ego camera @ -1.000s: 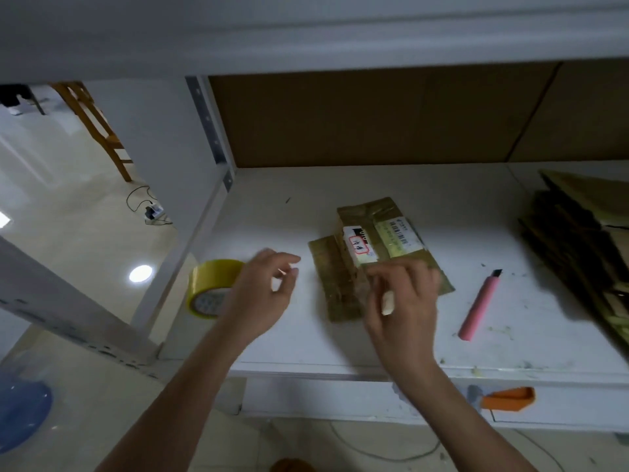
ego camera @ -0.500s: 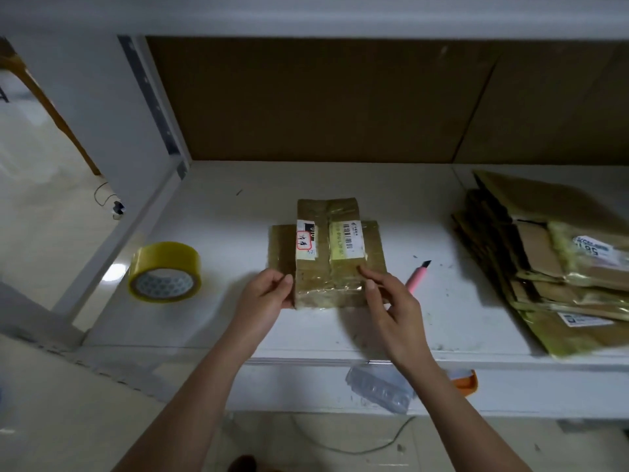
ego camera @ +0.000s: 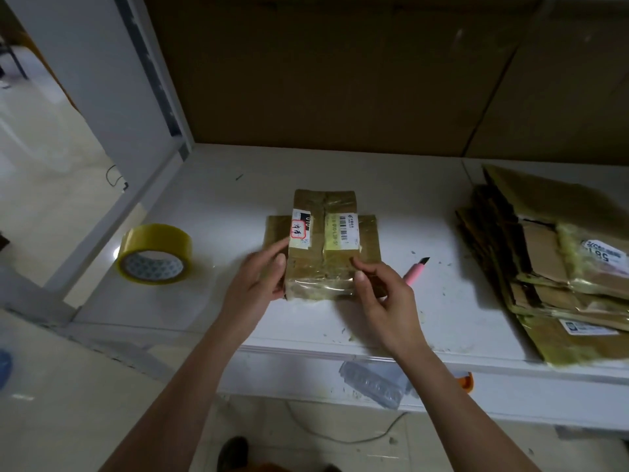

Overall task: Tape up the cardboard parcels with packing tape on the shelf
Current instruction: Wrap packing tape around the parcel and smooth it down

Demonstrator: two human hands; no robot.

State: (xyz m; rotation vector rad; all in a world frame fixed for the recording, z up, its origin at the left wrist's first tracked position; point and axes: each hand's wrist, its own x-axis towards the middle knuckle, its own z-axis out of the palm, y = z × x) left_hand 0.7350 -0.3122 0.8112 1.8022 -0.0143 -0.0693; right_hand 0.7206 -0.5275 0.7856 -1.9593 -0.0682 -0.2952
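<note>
A small brown cardboard parcel (ego camera: 323, 247), wrapped in glossy tape with a white label and a barcode sticker, lies in the middle of the white shelf (ego camera: 425, 318). A second flat piece of cardboard shows under it on both sides. My left hand (ego camera: 258, 284) grips the parcel's near left corner, thumb against its side. My right hand (ego camera: 381, 294) touches the near right corner with thumb and fingertips. A roll of yellow packing tape (ego camera: 155, 255) sits flat on the shelf to the left, apart from both hands.
A pink utility knife (ego camera: 417, 272) lies right of my right hand, partly hidden by it. A stack of flattened taped cardboard parcels (ego camera: 558, 267) fills the shelf's right end. Brown board backs the shelf. A steel upright (ego camera: 149, 73) stands at the left; a clear plastic tray (ego camera: 372, 383) shows below the edge.
The parcel has been turned square to the shelf edge. My left hand came off the tape roll side and took the parcel's left corner; my right hand shifted to the right corner.
</note>
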